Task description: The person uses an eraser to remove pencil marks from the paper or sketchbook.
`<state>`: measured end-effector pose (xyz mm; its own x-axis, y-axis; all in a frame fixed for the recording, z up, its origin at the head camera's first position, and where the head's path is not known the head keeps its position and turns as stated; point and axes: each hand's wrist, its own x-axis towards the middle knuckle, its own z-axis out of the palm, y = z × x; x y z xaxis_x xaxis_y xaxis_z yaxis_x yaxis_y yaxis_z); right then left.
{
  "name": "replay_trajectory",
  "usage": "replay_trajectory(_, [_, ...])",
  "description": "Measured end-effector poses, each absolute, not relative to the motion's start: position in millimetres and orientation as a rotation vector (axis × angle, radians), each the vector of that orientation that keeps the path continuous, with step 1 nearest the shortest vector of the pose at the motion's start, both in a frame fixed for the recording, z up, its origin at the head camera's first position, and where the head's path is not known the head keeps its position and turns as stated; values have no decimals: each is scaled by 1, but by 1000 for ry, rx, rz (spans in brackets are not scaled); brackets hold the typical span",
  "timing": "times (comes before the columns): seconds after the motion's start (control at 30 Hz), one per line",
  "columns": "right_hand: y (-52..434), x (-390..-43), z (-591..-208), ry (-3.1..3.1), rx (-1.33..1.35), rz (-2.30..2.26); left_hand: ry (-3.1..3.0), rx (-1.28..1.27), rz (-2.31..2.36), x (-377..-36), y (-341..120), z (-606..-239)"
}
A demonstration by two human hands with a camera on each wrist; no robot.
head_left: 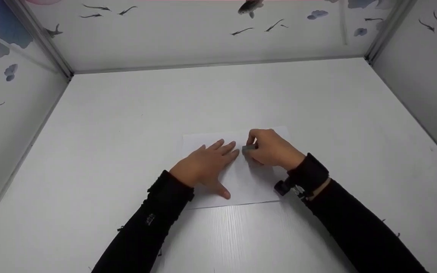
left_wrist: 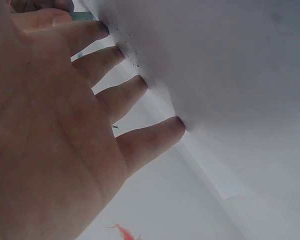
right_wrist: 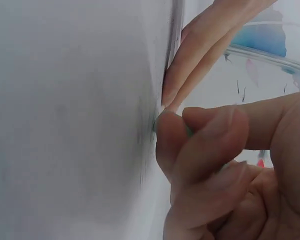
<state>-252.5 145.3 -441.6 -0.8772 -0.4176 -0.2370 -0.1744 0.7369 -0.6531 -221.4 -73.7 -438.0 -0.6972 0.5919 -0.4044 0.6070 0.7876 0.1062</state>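
Note:
A white sheet of paper (head_left: pixel 249 185) lies flat on the white table (head_left: pixel 127 125). My left hand (head_left: pixel 207 163) presses on the sheet with straight, spread fingers; in the left wrist view its fingertips (left_wrist: pixel 176 125) touch the paper (left_wrist: pixel 230 65). My right hand (head_left: pixel 269 148) pinches a small grey-green eraser (head_left: pixel 249 149) between thumb and fingers and holds it down on the sheet, right beside the left fingertips. Only a sliver of the eraser (right_wrist: pixel 157 120) shows in the right wrist view, against the paper (right_wrist: pixel 70 120). Small dark crumbs lie by the left fingertips.
White walls printed with fish and blue blossoms (head_left: pixel 10 72) close the table in on the left, back and right. Both forearms wear black sleeves, with a black camera mount (head_left: pixel 285 185) on the right wrist.

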Motion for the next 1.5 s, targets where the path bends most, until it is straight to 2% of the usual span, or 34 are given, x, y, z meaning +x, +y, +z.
replay_trajectory(0.67, [145, -252, -440, 2424, -581, -913, 2544, 915, -70, -220, -75, -434])
replay_trajectory(1.5, [142, -247, -439, 2408, -592, -930, 2525, 888, -52, -220, -75, -432])
